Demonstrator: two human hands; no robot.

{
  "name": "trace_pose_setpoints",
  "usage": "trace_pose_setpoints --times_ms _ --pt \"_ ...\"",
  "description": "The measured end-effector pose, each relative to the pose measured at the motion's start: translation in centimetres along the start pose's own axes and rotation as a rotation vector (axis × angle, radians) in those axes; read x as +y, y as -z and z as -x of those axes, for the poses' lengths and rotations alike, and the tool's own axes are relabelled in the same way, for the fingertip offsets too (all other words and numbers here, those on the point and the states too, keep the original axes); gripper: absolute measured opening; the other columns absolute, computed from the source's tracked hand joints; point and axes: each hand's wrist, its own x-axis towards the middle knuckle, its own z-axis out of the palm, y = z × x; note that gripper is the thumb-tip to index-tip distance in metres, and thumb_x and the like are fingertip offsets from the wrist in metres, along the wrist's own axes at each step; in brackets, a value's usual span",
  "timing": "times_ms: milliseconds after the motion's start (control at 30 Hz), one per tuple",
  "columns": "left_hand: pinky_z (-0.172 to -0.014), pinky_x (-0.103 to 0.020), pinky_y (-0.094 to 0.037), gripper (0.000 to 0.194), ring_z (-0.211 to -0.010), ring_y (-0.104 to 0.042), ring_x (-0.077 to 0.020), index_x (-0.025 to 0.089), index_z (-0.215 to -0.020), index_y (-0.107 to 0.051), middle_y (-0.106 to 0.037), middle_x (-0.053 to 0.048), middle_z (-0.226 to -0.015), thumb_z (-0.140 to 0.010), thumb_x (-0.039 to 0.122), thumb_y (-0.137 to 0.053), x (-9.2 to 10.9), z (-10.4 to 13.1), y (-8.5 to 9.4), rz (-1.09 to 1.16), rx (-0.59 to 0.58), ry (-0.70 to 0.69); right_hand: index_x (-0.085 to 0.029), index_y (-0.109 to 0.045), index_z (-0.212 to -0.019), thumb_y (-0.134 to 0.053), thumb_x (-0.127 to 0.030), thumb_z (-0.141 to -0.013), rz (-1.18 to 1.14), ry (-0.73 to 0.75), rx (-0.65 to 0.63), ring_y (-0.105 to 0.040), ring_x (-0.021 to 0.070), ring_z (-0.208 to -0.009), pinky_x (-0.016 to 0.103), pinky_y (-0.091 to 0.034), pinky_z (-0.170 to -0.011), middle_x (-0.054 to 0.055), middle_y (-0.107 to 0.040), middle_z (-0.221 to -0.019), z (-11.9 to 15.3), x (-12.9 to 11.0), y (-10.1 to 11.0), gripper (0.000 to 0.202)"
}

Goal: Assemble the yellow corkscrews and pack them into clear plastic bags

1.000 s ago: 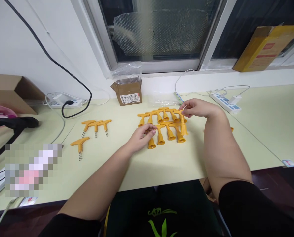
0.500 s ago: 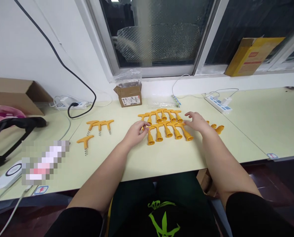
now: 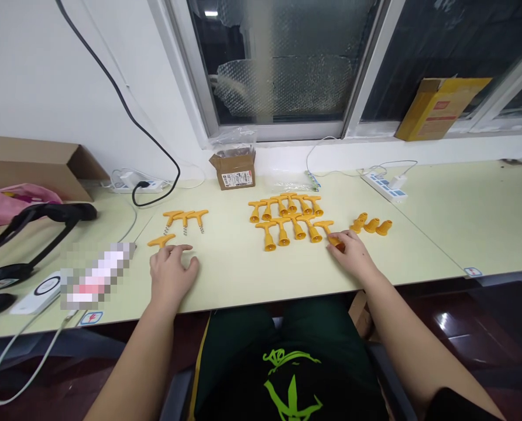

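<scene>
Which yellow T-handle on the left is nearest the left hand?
The front handle, right at the left hand; the other three handles sit together farther back.

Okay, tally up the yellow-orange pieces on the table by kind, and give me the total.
Corkscrews with no sleeve visible: 4 (the left hand hides one's lower part)
Sleeved corkscrews: 11 (one partly behind the right hand)
Loose sleeves: 4
Total: 19

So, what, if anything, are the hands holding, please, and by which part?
Cannot tell: right hand at a T-piece's flared end, left hand at a handle.
</scene>
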Motion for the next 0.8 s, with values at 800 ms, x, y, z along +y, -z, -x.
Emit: trace_pose_setpoints --times_ms 800 --pt "-0.066 -0.038 -0.047 0.032 -0.076 -0.065 -0.0293 0.025 -0.104 -0.061 -0.063 -0.002 -0.075 -0.085 0.051 -0.057 -2.6 1.5 2.4 -0.084 -0.219 0.315 -0.02 -0.068 -0.112 -0.059 -0.039 -0.086 0.205 0.013 0.432 -0.064 0.0336 -0.107 0.052 -0.047 -0.1 0.014 -0.068 -0.111 0.4 6.5 4.2 0.033"
